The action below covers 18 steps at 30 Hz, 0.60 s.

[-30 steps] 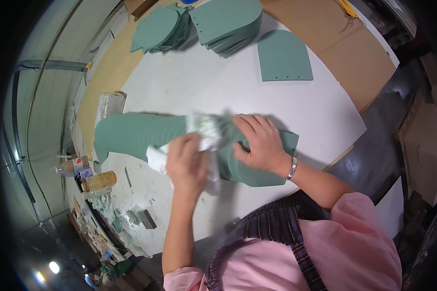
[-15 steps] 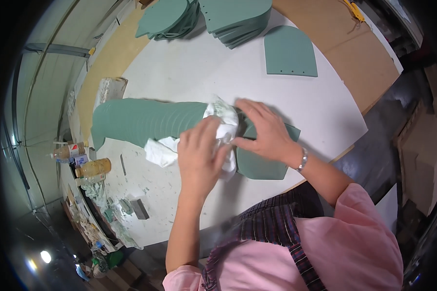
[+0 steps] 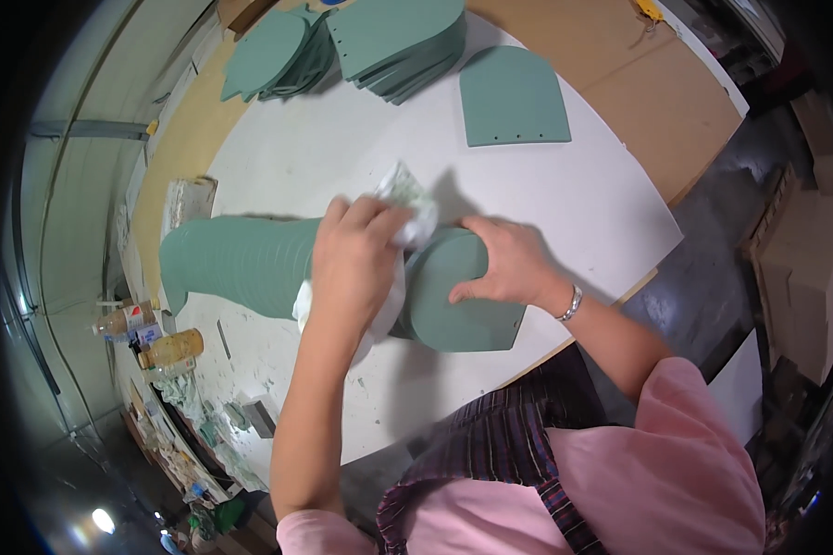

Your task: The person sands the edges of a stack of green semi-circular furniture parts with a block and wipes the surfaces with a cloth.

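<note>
A white cloth (image 3: 405, 205) is bunched in my left hand (image 3: 354, 259), whose fingers are closed round it; part of it hangs below the palm. My left hand is over the near end of a long row of overlapping green panels (image 3: 241, 264). My right hand (image 3: 514, 264) grips the rounded green panel (image 3: 458, 310) at the right end of that row. Its thumb lies on the panel's face, and its fingers reach the far edge.
Two stacks of green panels (image 3: 403, 42) (image 3: 273, 51) stand at the back. One panel with small holes (image 3: 515, 97) lies flat on the white table (image 3: 602, 194). Bottles (image 3: 173, 348), a grey block (image 3: 261, 418) and a flat strip (image 3: 223, 339) are at the left. A yellow cutter (image 3: 651, 9) lies far right.
My left hand has moved up and left with the cloth, away from my right hand. More of the end panel's face shows. The whole view has shifted slightly.
</note>
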Available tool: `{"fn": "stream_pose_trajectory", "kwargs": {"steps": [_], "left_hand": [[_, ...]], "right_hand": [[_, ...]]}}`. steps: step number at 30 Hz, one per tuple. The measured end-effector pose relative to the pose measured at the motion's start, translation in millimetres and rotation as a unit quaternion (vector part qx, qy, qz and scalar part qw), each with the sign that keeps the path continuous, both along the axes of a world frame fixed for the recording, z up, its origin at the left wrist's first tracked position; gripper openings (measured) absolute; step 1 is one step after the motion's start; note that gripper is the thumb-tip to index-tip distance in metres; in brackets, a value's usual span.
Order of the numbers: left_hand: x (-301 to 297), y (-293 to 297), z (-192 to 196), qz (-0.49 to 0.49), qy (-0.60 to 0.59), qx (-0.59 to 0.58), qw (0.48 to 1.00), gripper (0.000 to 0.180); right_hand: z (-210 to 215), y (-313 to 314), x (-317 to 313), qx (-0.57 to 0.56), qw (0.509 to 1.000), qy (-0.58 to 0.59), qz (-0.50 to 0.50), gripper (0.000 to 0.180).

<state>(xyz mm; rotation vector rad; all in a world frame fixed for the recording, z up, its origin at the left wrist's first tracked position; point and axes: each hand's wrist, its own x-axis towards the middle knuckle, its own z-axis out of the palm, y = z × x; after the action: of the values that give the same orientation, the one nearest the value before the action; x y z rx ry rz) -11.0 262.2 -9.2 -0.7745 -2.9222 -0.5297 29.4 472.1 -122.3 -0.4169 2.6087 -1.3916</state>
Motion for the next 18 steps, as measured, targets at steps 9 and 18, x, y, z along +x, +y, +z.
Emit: {"fn": "stream_pose_trajectory", "kwargs": {"steps": [9, 18], "left_hand": [[-20.0, 30.3, -17.2, -0.013, -0.044, -0.111, 0.993, 0.019], [43.4, -51.0, 22.7, 0.141, -0.122, 0.004, 0.982, 0.022]], "right_hand": [[-3.8, -6.4, 2.7, -0.020, 1.000, 0.021, 0.000, 0.089], [-15.5, -8.6, 6.2, -0.049, 0.998, 0.048, -0.016, 0.091]]}}
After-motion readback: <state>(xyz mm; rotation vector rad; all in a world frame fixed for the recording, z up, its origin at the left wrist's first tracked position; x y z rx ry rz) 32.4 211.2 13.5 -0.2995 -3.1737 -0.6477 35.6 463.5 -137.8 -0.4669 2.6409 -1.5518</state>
